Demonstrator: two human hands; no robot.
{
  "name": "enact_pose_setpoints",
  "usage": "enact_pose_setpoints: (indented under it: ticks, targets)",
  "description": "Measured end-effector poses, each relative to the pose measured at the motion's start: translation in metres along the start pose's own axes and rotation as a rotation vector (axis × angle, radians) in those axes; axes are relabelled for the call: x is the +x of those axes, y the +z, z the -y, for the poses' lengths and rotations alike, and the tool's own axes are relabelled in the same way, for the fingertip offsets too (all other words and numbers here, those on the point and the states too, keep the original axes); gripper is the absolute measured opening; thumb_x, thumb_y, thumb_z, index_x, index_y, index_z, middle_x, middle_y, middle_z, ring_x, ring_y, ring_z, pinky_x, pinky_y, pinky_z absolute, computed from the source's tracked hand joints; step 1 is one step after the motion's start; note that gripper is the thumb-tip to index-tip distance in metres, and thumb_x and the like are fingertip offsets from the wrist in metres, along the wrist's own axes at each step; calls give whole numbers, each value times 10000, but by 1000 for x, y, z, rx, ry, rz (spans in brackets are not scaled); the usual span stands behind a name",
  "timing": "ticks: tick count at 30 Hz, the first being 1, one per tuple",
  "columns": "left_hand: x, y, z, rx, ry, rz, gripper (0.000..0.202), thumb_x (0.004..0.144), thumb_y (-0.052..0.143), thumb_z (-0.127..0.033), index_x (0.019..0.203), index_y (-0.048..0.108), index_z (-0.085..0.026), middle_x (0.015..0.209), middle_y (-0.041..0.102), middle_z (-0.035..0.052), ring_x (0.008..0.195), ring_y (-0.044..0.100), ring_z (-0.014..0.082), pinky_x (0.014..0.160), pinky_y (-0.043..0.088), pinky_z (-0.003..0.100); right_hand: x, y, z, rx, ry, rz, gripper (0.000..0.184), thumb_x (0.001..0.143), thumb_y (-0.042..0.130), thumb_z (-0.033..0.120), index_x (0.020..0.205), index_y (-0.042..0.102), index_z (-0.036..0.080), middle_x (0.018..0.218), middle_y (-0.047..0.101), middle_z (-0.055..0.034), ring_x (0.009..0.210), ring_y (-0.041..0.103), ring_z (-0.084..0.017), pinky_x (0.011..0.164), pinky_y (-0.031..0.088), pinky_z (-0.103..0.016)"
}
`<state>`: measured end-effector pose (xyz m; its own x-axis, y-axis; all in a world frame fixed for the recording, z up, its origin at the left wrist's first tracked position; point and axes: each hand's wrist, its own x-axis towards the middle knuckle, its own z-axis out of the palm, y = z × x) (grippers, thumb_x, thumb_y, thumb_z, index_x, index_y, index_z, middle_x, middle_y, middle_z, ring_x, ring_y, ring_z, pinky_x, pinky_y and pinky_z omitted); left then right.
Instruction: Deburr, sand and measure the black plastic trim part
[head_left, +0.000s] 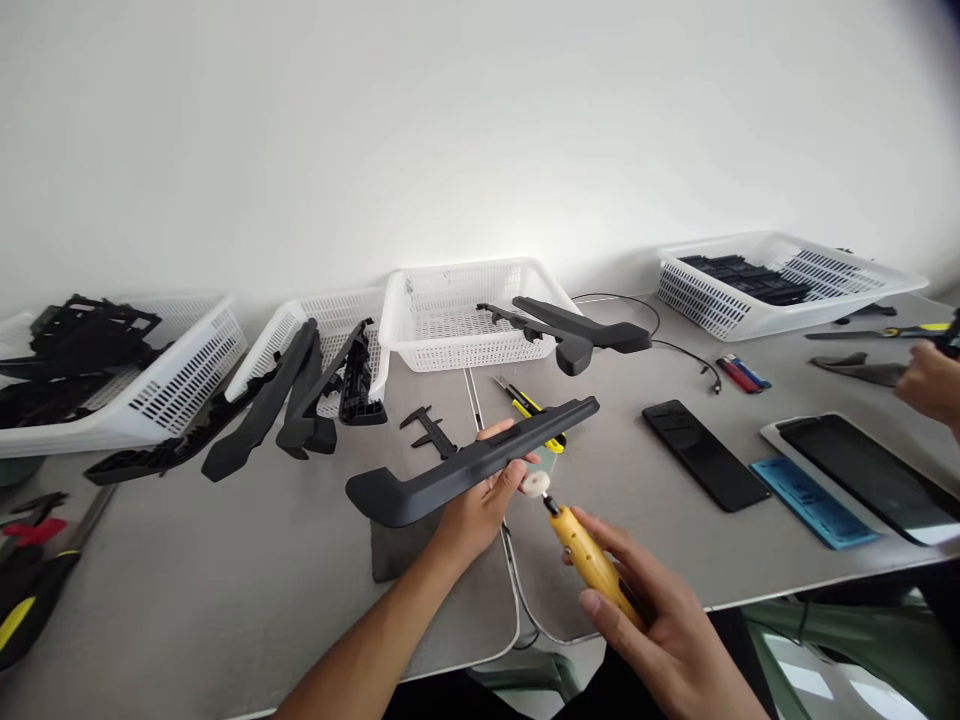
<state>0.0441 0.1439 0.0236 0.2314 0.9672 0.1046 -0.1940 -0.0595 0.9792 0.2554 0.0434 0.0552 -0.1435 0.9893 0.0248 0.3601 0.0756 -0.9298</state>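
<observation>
My left hand point(480, 500) grips a long black plastic handle-shaped trim piece point(457, 465) at its middle, thumb on the near edge and fingers behind. The piece is held up above the table, its bent end to the left. In my right hand point(652, 590) is a yellow rotary tool point(596, 565), fingers wrapped round its body. A round white polishing tip point(535, 484) on the tool sits close to the near edge of the piece; whether they touch I cannot tell. Below lie a yellow utility knife point(521, 400), a black caliper point(431, 435) and a dark grey block point(401, 550).
White baskets point(420, 355) stand along the wall, several black parts point(262, 410) leaning over their rims. Phones point(705, 455), a blue tray point(814, 500) and lighters point(742, 373) lie right. Another person's hand point(934, 385) is at the far right. Pliers-like tools point(34, 590) lie left.
</observation>
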Motion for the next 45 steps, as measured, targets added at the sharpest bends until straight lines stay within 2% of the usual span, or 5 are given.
enact_pose_setpoints:
  ticks: [6, 12, 21, 37, 45]
  targets:
    - [2, 5, 21, -1, 48, -70, 613, 1052, 666, -557, 1552, 485, -252, 1171, 778, 96, 897, 792, 196, 825, 651, 353, 8, 30, 28, 47, -91, 159, 497, 1044, 660, 494, 1524, 678, 365, 1307, 794, -102, 1104, 770, -336, 881, 676, -439]
    - [2, 6, 12, 29, 46, -107, 562, 1053, 636, -601, 1496, 526, -274, 1211, 769, 106, 934, 799, 238, 890, 669, 442, -12, 75, 39, 595, 313, 233, 683, 1031, 646, 647, 1643, 469, 399, 1234, 696, -95, 542, 590, -97, 465, 512, -265]
    - [0, 3, 22, 82, 78, -165, 440, 1069, 612, -600, 1361, 594, -272, 1225, 772, 112, 965, 816, 259, 874, 684, 423, -33, 116, 52, 813, 379, 189, 902, 952, 693, 766, 1697, 300, 442, 1371, 624, -127, 518, 605, -68, 496, 500, -281]
    - [5, 10, 22, -40, 71, -243, 560, 986, 692, -616, 1466, 586, -348, 1219, 804, 99, 1090, 824, 324, 1028, 683, 519, -23, 110, 59, 851, 426, 64, 808, 985, 696, 703, 1673, 394, 406, 1231, 667, -104, 426, 540, -34, 440, 383, -231]
    - [-4, 12, -13, -48, 35, -211, 414, 1003, 746, -398, 1376, 600, -298, 1164, 812, 53, 1130, 815, 290, 1099, 644, 508, -16, 98, 63, 818, 467, 35, 812, 980, 718, 675, 1670, 407, 379, 1034, 673, -29, 411, 552, -52, 453, 435, -242]
